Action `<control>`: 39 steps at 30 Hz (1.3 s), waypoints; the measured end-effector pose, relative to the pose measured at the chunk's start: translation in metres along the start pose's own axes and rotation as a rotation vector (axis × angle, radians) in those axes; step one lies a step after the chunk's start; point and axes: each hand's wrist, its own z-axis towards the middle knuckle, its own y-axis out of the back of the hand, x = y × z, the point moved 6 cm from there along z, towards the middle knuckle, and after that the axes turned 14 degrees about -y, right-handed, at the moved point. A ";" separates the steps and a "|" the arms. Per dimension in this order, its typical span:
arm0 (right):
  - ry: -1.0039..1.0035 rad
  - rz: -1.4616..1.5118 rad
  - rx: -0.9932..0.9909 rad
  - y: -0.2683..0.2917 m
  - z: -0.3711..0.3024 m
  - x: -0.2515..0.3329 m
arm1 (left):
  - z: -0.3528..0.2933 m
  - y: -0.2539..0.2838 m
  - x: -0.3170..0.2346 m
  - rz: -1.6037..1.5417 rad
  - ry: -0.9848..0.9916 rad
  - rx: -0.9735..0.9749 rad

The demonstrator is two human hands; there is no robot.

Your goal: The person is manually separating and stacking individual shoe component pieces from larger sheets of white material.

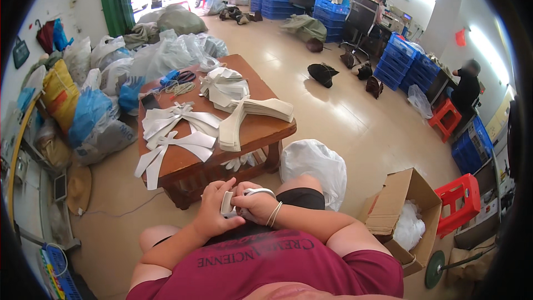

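Observation:
Close to my lap, my left hand (215, 210) and my right hand (256, 204) meet around a white, curved flat piece (226, 202). Fingers of both are closed on it; part of the piece is hidden by them. A white loop of the same material (260, 191) shows over my right hand, and thin bands circle that wrist. Ahead stands a brown wooden table (258, 129). It bears a neat stack of cream Y-shaped pieces (255, 112), a fanned pile of white pieces (224, 86), and looser white cut pieces (176, 153) nearer its left corner.
Scissors (186, 76), string and a dark phone (149, 101) lie on the table. Stuffed plastic bags (102, 128) crowd the left. A white bag (313, 166), an open cardboard box (411, 205) and a red stool (461, 203) stand at right. People sit beyond blue crates (395, 58).

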 end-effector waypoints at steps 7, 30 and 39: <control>0.047 -0.049 0.021 -0.001 -0.001 0.002 | -0.011 0.004 0.012 -0.130 0.020 -0.129; -0.012 -0.270 -0.058 0.001 -0.004 -0.003 | -0.010 0.019 0.004 0.170 0.038 -0.253; 0.211 -0.438 -0.276 0.001 -0.015 0.018 | -0.026 0.019 0.026 -0.297 0.200 -0.453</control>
